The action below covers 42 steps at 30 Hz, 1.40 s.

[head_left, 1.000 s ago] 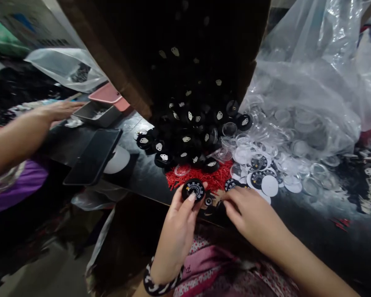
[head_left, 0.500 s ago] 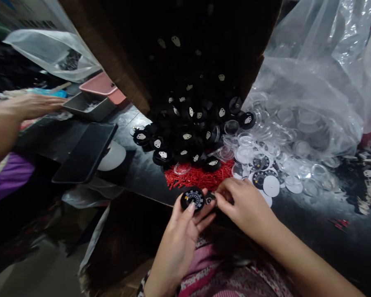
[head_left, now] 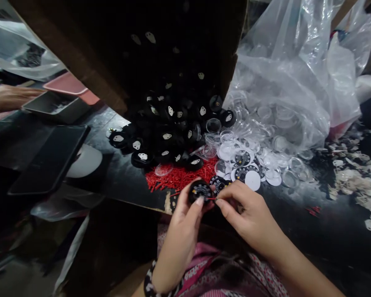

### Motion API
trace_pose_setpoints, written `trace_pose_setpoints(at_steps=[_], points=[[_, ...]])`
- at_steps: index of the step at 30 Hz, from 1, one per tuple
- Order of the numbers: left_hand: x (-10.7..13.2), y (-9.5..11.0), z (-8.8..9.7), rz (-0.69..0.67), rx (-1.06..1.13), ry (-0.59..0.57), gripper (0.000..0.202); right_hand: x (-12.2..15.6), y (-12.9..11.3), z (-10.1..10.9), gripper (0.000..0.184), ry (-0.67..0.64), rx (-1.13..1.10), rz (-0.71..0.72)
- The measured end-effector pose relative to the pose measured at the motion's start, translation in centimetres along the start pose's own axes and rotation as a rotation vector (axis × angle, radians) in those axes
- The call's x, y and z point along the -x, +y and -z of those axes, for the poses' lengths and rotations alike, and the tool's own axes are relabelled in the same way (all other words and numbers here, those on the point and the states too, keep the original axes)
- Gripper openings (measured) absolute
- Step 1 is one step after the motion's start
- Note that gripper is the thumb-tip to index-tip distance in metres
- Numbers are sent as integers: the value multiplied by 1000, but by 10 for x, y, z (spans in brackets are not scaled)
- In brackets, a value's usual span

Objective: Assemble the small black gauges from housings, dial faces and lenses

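Note:
My left hand (head_left: 185, 222) grips a round black gauge dial (head_left: 200, 191) by its rim, face up, over the near edge of the dark table (head_left: 126, 181). My right hand (head_left: 245, 212) is pinched on a thin red needle (head_left: 212, 198) whose tip touches the dial's right side. Just beyond lie a heap of red needles (head_left: 179, 177), a pile of black round casings (head_left: 170, 132) spilling from a tilted cardboard box (head_left: 89, 70), and printed dial faces with white discs (head_left: 247, 173).
A large clear plastic bag (head_left: 284, 90) of transparent lens covers sits at the right, with loose covers (head_left: 289, 177) spread before it. Small pale metal parts (head_left: 355, 181) litter the far right. A black phone (head_left: 49, 159), grey tray (head_left: 54, 106) and pink tray (head_left: 71, 84) lie left, by another person's hand (head_left: 6, 97).
My right hand has come off the table with a red needle and brought it to the dial in my left hand. The view has shifted to the right.

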<state>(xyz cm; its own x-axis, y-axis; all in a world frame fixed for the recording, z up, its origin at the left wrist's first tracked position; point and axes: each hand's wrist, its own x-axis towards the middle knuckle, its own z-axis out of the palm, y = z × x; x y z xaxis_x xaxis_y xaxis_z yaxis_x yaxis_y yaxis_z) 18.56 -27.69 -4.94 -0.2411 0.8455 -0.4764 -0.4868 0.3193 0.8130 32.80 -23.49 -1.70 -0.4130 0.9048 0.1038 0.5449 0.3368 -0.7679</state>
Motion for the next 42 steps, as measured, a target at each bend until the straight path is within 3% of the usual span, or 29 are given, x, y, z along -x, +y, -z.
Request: trace_pose_setpoints(at_steps=[3, 10, 19, 26, 28, 31, 33, 36, 38, 42], points=[[-4, -9, -8, 77, 55, -100, 36, 3, 0, 2, 10, -16, -10, -14], [-2, -17, -9, -73, -114, -191, 27, 7, 2, 8, 11, -53, 66, -70], [11, -2, -12, -258, -309, -106, 14, 16, -2, 10, 15, -40, -105, -81], [20, 0, -7, -311, -455, -66, 24, 25, -7, 5, 19, -15, -144, -105], [18, -1, -6, -271, -439, -78, 23, 25, -6, 5, 20, -18, -115, -125], [10, -2, -5, -82, -274, -171, 24, 20, -2, 8, 23, -7, -33, -102], [5, -2, -5, 35, -170, -224, 34, 16, 2, 11, 15, 15, 31, -9], [3, -2, -3, 72, -154, -252, 43, 11, 8, 12, 11, 7, 179, 145], [4, -4, 0, 56, -186, -232, 41, 9, 10, 11, 14, -6, 300, 203], [9, -16, 3, 150, -154, -62, 37, 7, 7, 9, 19, 6, 420, 271]])
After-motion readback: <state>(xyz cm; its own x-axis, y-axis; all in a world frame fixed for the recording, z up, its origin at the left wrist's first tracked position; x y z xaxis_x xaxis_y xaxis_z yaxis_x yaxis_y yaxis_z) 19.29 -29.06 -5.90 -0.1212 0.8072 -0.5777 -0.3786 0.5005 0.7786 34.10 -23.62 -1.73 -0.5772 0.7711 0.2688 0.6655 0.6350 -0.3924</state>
